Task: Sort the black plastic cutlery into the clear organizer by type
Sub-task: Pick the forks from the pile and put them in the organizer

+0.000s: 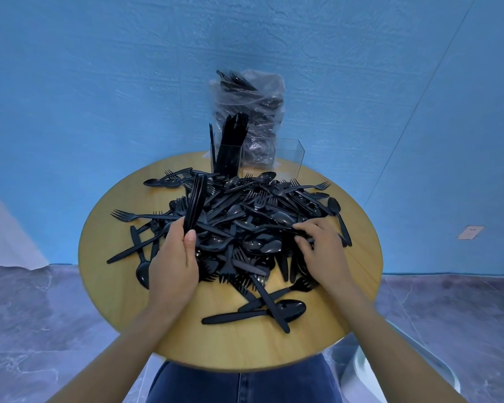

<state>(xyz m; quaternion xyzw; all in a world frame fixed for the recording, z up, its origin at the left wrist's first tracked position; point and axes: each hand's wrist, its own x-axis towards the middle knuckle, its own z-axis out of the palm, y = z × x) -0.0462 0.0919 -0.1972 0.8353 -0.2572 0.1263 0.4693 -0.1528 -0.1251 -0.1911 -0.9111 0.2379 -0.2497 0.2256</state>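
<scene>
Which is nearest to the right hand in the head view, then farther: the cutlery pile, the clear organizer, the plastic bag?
1. Cutlery pile: under the right hand fingers.
2. Clear organizer: beyond the pile, at the table's far edge.
3. Plastic bag: behind the organizer, by the wall.

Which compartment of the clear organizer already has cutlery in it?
The left compartment of the clear organizer: black pieces stand upright in it. The right compartment looks empty, only clear walls showing.

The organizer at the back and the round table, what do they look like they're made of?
Clear organizer: rigid transparent plastic, probably acrylic; the wall shows through it and its edges are crisp. Round table: wood or wood-look laminate, pale with faint grain and a smooth matte top.
</scene>
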